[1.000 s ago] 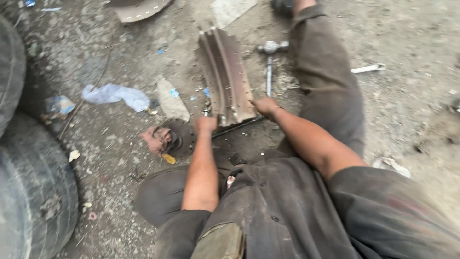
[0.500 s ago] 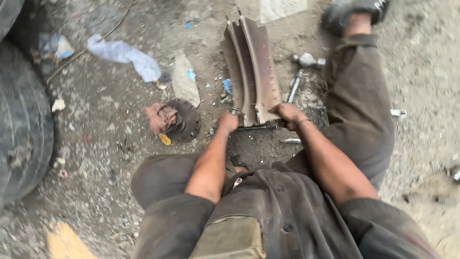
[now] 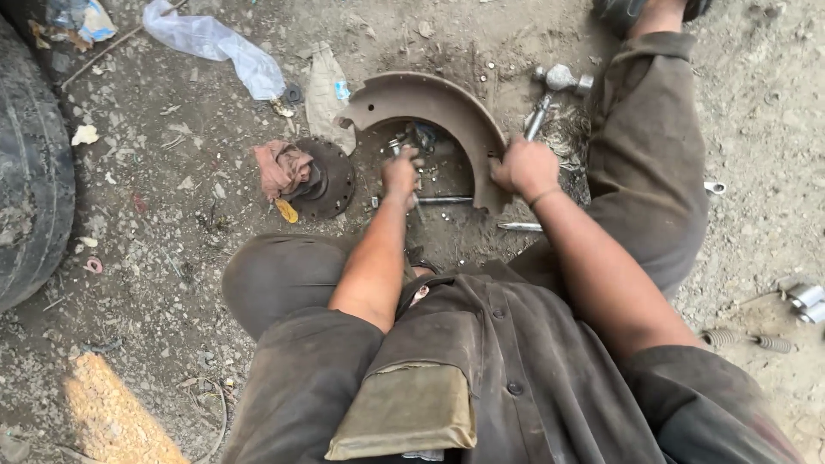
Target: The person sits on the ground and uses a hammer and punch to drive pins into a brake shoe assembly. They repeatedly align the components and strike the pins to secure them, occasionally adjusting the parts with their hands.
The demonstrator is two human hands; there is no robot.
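Observation:
A curved brown brake shoe stands on the dirt ground as an arch in front of me. My right hand grips its right end near the ground. My left hand is closed on a small metal tool inside the arch. A thin metal rod lies on the ground between my hands. A hammer lies just beyond my right hand. I sit on the ground with legs spread in dirty dark clothes.
A round rusty hub disc with a reddish rag lies left of the shoe. A large tyre stands at far left. A plastic bag, a spring and metal sockets lie around.
The brake shoe has been turned from lying edge-on to standing as an arch. Both hands stayed at its near end; the left now works inside the curve.

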